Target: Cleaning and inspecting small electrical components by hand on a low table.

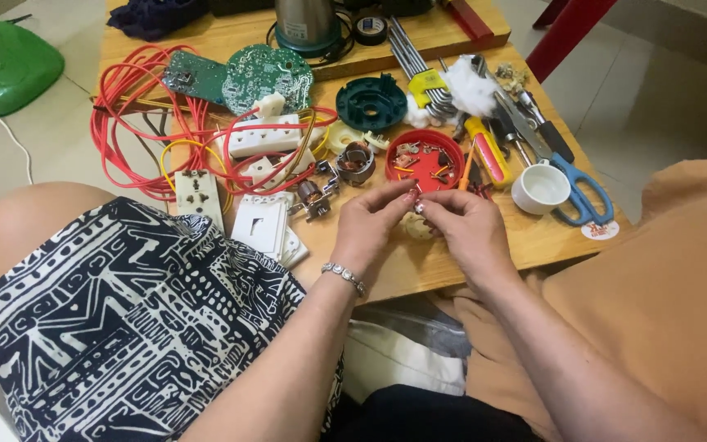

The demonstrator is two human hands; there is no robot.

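My left hand (370, 223) and my right hand (466, 229) meet over the near edge of a low wooden table (533, 237). Their fingertips pinch one tiny metal part (419, 206) between them; its shape is too small to make out. A pale round piece (415, 227) lies on the table just under my hands. Right behind them stands a red round lid (425, 160) holding small metal bits. A bracelet is on my left wrist.
Red and yellow wires (137, 123), white sockets (265, 135), switch plates (262, 223), green circuit boards (267, 75) and a small motor part (355, 160) crowd the left. Blue-handled scissors (578, 188), a white cup (540, 188), a yellow screwdriver (488, 151) and hex keys (423, 74) lie right.
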